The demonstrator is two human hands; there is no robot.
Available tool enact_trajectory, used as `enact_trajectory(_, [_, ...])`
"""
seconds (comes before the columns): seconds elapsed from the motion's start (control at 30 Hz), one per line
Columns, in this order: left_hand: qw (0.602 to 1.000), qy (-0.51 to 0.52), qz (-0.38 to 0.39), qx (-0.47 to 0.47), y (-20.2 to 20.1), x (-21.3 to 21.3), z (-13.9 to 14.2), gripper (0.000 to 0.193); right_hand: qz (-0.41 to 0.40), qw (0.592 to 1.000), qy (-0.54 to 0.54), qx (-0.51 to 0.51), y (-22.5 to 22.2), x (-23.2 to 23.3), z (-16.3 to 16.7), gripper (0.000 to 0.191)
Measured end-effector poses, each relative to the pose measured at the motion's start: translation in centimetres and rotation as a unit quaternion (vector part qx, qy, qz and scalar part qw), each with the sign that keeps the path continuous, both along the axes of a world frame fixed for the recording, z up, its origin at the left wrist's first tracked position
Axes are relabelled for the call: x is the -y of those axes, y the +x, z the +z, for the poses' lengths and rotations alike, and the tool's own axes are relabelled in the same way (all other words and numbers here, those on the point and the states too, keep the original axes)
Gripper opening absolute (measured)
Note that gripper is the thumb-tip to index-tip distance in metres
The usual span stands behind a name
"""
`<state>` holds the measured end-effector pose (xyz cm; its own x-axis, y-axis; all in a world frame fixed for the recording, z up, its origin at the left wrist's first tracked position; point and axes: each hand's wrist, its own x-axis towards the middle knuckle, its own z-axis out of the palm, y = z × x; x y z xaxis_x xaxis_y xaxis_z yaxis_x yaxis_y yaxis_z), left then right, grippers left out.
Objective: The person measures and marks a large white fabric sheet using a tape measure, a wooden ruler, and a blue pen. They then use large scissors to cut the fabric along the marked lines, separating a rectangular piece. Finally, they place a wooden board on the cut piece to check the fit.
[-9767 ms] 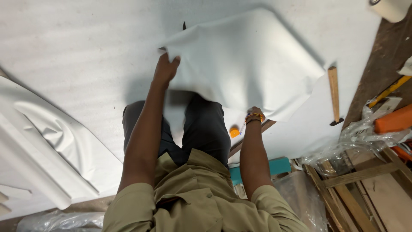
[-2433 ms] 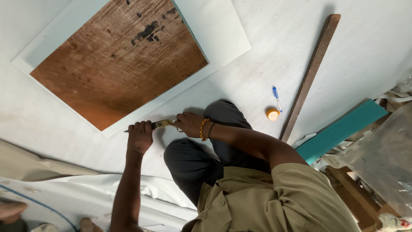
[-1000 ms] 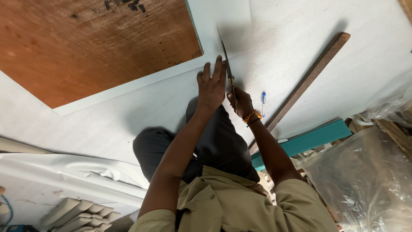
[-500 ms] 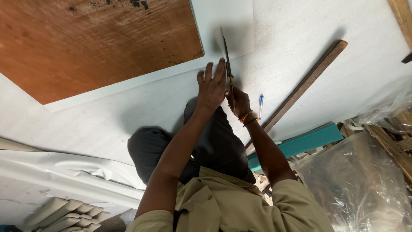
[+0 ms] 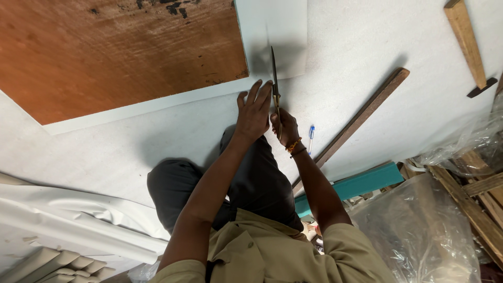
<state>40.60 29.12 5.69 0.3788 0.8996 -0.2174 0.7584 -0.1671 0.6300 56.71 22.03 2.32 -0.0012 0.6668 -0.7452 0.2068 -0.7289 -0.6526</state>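
Head view shows your left hand point(image 5: 252, 112) spread flat, fingers open, pressing the smooth pale sheet point(image 5: 277, 26) just beside the rough brown plywood board point(image 5: 115, 52); your right hand point(image 5: 285, 126) is closed around the handles of long dark metal scissors point(image 5: 274, 73), blades lying on that sheet past the board's corner; a thin blue pen point(image 5: 311, 137) lies near your right wrist
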Motion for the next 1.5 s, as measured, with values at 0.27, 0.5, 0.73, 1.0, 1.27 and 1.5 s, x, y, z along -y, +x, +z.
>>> enact_trajectory(0.27, [0.999,-0.032,0.005,0.004,0.1,0.1,-0.8,0.065,-0.013,0.999,-0.043,0.023,-0.1,-0.2,0.4,0.05])
enact_trajectory(0.5, [0.999,-0.048,0.008,0.02,-0.1,0.1,-1.0,0.071,-0.058,0.997,-0.008,-0.05,-0.2,-3.2,-0.9,0.046])
enact_trajectory(0.73, [0.997,-0.072,0.012,0.026,-0.2,-0.3,-1.1,0.072,-0.036,0.997,-0.057,0.024,-0.9,-5.6,-0.4,0.044])
enact_trajectory(1.0, [0.998,-0.066,0.008,0.012,0.0,-0.2,-1.6,0.075,-0.008,1.0,-0.005,0.003,-0.3,-6.2,-0.6,0.044])
enact_trajectory(1.27, [0.997,-0.067,0.017,0.023,0.1,-0.1,-1.8,0.072,-0.004,0.998,-0.034,0.044,-0.8,-7.8,-0.3,0.055])
enact_trajectory(1.5, [0.998,-0.06,-0.001,-0.011,0.4,-0.2,-1.7,0.065,-0.035,0.999,-0.014,-0.032,-0.5,-9.7,-0.4,0.044])
